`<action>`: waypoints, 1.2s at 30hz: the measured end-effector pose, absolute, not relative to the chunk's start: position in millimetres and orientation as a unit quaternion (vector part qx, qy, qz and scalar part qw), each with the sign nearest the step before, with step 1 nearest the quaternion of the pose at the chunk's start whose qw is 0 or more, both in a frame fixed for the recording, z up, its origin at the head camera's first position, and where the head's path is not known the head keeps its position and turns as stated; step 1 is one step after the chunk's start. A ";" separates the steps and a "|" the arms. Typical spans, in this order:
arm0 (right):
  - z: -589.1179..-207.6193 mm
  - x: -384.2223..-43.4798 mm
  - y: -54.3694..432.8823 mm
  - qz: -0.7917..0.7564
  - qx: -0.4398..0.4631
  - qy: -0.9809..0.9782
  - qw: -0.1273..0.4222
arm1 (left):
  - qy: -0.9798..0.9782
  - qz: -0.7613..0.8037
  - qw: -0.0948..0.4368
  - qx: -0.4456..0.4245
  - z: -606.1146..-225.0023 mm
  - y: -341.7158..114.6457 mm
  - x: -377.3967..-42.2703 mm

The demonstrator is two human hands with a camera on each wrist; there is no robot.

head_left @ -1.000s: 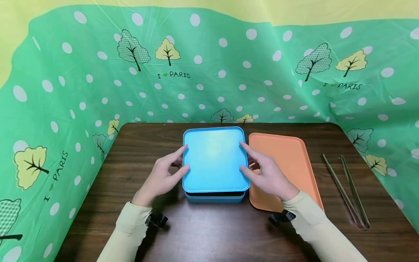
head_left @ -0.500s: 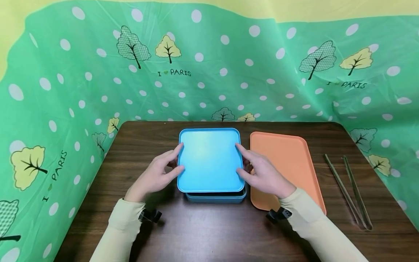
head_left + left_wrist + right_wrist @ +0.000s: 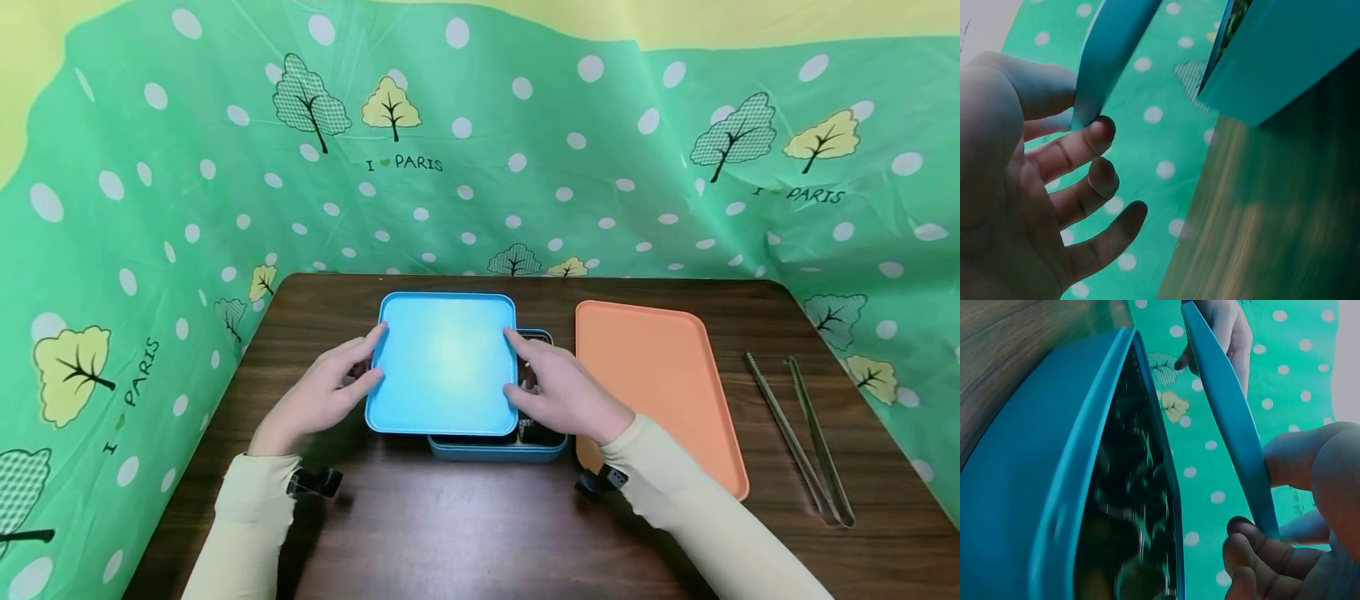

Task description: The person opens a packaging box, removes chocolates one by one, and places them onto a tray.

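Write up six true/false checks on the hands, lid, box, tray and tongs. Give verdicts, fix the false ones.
1. The left hand and right hand hold the lid up off the box. True.
2. The lid covers the whole box. False: in the head view it sits off to the left, and part of the box's right side shows uncovered.
3. The tray lies between the box and the tongs. True.
4. The right hand holds the tongs. False: they lie on the table.
5. The box is empty. False: dark contents show inside, too blurred to identify.
6. The lid is blue, the tray orange. True.
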State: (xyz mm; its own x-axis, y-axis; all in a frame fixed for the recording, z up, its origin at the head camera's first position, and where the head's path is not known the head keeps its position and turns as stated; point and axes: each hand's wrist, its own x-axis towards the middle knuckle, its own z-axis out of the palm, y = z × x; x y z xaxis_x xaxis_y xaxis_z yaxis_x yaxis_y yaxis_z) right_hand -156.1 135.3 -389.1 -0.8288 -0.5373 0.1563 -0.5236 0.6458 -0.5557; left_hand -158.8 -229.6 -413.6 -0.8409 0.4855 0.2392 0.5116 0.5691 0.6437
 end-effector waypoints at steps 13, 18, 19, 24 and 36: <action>-384.6 -163.8 69.2 -0.306 -0.304 0.901 0.038 | -0.916 -0.326 0.022 -0.231 -414.8 -284.3 -150.8; -385.1 -165.9 43.0 -0.298 -0.310 0.901 0.064 | -0.934 -0.297 0.010 -0.201 -411.9 -303.0 -146.5; -385.8 -166.1 37.7 -0.298 -0.310 0.900 0.072 | -0.937 -0.290 0.008 -0.195 -411.6 -306.3 -145.9; -390.5 -167.9 14.8 -0.295 -0.305 0.899 0.106 | -0.952 -0.253 -0.004 -0.171 -413.3 -319.8 -143.5; -396.2 -175.0 -26.3 -0.241 -0.275 0.916 0.167 | -0.968 -0.204 -0.016 -0.144 -426.8 -332.3 -144.4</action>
